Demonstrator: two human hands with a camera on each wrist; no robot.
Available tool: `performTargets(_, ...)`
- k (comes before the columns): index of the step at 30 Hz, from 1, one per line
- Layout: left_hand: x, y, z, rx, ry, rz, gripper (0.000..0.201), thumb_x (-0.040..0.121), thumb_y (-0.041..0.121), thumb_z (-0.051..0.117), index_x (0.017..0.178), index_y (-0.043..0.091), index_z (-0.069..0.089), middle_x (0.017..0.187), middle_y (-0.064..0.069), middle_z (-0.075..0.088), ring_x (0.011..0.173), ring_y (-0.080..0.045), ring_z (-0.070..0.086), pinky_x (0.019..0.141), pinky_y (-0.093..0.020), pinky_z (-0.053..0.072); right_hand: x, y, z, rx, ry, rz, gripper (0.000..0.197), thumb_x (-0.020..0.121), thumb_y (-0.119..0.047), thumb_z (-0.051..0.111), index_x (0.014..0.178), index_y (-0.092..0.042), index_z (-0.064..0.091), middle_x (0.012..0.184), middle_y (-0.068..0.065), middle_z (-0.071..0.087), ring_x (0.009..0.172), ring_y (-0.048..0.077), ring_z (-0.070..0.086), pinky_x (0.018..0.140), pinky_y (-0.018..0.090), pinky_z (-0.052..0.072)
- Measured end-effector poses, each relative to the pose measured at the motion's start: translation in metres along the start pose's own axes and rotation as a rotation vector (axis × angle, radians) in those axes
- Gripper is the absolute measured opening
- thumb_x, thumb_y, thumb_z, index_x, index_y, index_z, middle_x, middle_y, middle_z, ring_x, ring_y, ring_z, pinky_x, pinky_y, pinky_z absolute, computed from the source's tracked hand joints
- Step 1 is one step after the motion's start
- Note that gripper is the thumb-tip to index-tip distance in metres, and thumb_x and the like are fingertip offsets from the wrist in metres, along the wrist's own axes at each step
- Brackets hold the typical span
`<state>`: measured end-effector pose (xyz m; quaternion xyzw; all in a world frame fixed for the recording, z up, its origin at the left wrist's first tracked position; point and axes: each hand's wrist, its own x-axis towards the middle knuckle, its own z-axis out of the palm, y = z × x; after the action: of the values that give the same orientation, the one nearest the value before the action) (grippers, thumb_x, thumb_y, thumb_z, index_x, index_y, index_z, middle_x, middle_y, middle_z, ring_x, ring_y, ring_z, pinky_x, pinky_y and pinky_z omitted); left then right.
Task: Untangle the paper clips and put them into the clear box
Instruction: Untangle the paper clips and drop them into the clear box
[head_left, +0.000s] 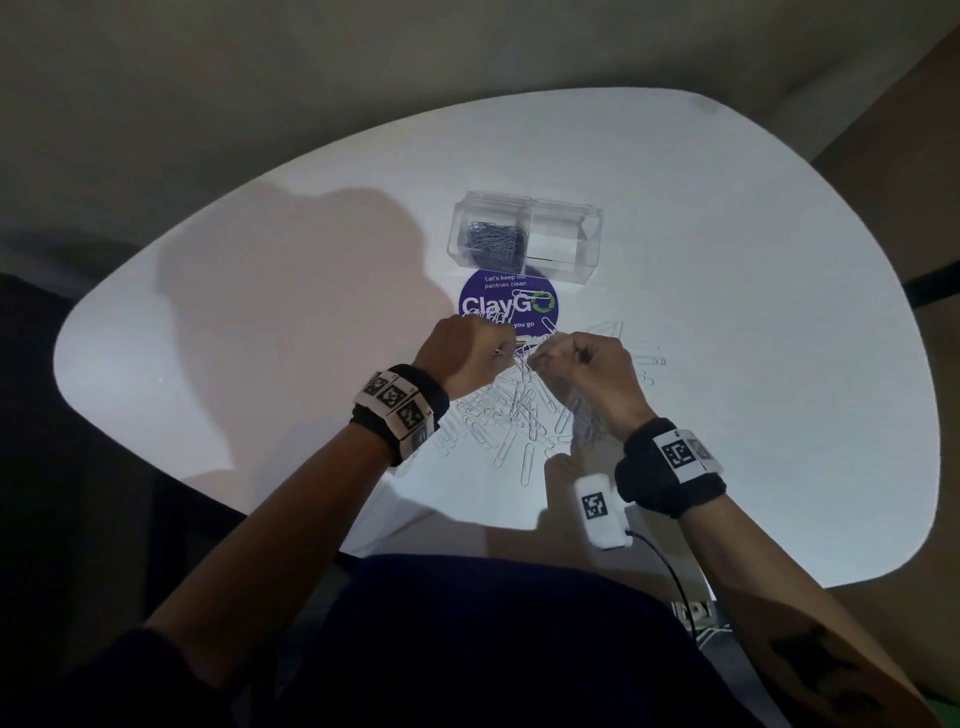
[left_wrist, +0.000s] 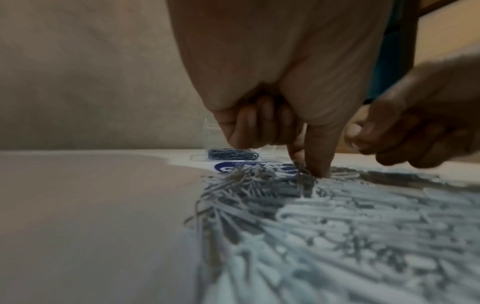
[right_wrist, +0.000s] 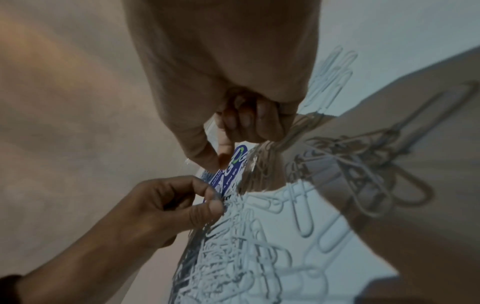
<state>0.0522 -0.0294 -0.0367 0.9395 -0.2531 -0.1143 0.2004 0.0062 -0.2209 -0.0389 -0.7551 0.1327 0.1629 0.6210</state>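
Thin bright metal wire paper clips (head_left: 511, 415) on a smooth matt white counter (head_left: 727, 312); clear glossy plastic box (head_left: 524, 236); glossy purple printed sticker (head_left: 506, 304).

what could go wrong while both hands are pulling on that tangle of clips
1. Left hand and right hand pinch linked paper clips low over the loose pile; a sharp tug could snag and scatter more clips across the table.
2. A chain dangles from the right hand's grip, so it may re-tangle with the pile.
3. The clear box sits beyond the purple sticker; clips carried over could drop short.
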Motion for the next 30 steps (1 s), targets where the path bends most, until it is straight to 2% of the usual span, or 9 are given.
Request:
performTargets(5,0.004,-0.007,-0.009,-0.288,0.004,-0.199,0.015,0.089,0.028,0.063,0.081,0.016,0.068,0.067,0.015,0.060,0.060,0.000,0.052,0.061,-0.022,0.035,-0.001,-0.006,-0.002,-0.090,0.073,-0.035,0.002,0.082,-0.010,0.075,0.081,-0.012,0.075,0.086,-0.006,0.076,0.086,0.011,0.071,0.082,0.025,0.057)
performTargets(8,0.001,-0.017,-0.017,-0.637,-0.023,-0.318,0.019,0.090,0.026,0.056,0.079,0.012,0.060,0.072,0.009,0.058,0.067,-0.005,0.052,0.067,-0.025,0.041,0.003,-0.012,-0.008,-0.081,0.139,-0.028,0.009,0.081,-0.013,0.077,0.075,-0.019,0.073,0.080,-0.010,0.074,0.076,0.001,0.068,0.068,0.013,0.051)
performTargets(12,-0.003,-0.019,-0.027,-1.054,-0.071,-0.431,0.025,0.087,-0.001,0.041,0.070,0.018,0.041,0.059,0.008,0.044,0.046,-0.006,0.026,0.044,-0.020,0.023,0.012,-0.020,-0.017,-0.096,0.234,0.002,0.019,0.083,-0.012,0.070,0.067,-0.021,0.067,0.065,-0.015,0.067,0.058,-0.006,0.059,0.059,0.012,0.046)
performTargets(15,-0.002,-0.019,-0.033,-1.320,-0.050,-0.491,0.021,0.090,0.002,0.042,0.073,0.015,0.045,0.058,0.002,0.050,0.047,-0.010,0.025,0.043,-0.019,0.024,0.019,-0.022,-0.023,-0.010,0.279,0.096,0.015,0.089,-0.014,0.063,0.075,-0.018,0.068,0.059,-0.015,0.058,0.049,-0.002,0.049,0.052,0.016,0.038)
performTargets(18,0.000,-0.021,-0.038,-1.497,0.021,-0.605,0.016,0.084,0.008,0.042,0.070,0.012,0.049,0.061,-0.004,0.046,0.048,-0.013,0.026,0.044,-0.021,0.025,0.017,-0.028,-0.025,0.143,0.193,0.245,0.015,0.091,-0.011,0.060,0.076,-0.011,0.062,0.053,-0.002,0.045,0.045,0.011,0.036,0.041,0.020,0.026)
performTargets(20,0.003,-0.022,-0.044,-1.494,0.010,-0.629,0.017,0.076,0.012,0.037,0.068,0.008,0.052,0.063,-0.006,0.045,0.049,-0.015,0.027,0.046,-0.021,0.026,0.014,-0.032,-0.026,0.239,0.124,0.339,0.024,0.093,-0.011,0.054,0.069,-0.013,0.055,0.057,0.002,0.036,0.048,0.013,0.029,0.044,0.022,0.018)
performTargets(23,0.017,-0.021,-0.059,-1.349,0.009,-0.664,0.020,0.078,0.020,0.038,0.069,0.009,0.053,0.063,-0.005,0.047,0.050,-0.014,0.034,0.050,-0.022,0.030,0.017,-0.038,-0.030,0.400,0.100,0.455,0.024,0.091,-0.012,0.048,0.067,-0.014,0.047,0.058,0.001,0.037,0.046,0.012,0.031,0.042,0.022,0.020)
performTargets(28,0.069,-0.020,-0.085,-0.755,0.009,-0.547,0.026,0.095,0.012,0.045,0.102,-0.005,0.064,0.068,0.000,0.049,0.054,-0.007,0.042,0.049,-0.019,0.035,0.029,-0.068,-0.031,0.380,-0.074,0.474,0.019,0.090,-0.004,0.038,0.074,-0.014,0.043,0.056,0.000,0.042,0.047,0.011,0.034,0.040,0.020,0.023)
performTargets(30,0.092,-0.018,-0.093,-0.536,0.026,-0.548,0.024,0.092,0.012,0.050,0.100,-0.003,0.067,0.067,0.004,0.049,0.059,-0.008,0.046,0.053,-0.020,0.039,0.037,-0.082,-0.030,0.330,-0.097,0.427,0.017,0.090,-0.007,0.041,0.074,-0.013,0.045,0.059,0.003,0.043,0.048,0.013,0.035,0.039,0.021,0.024)
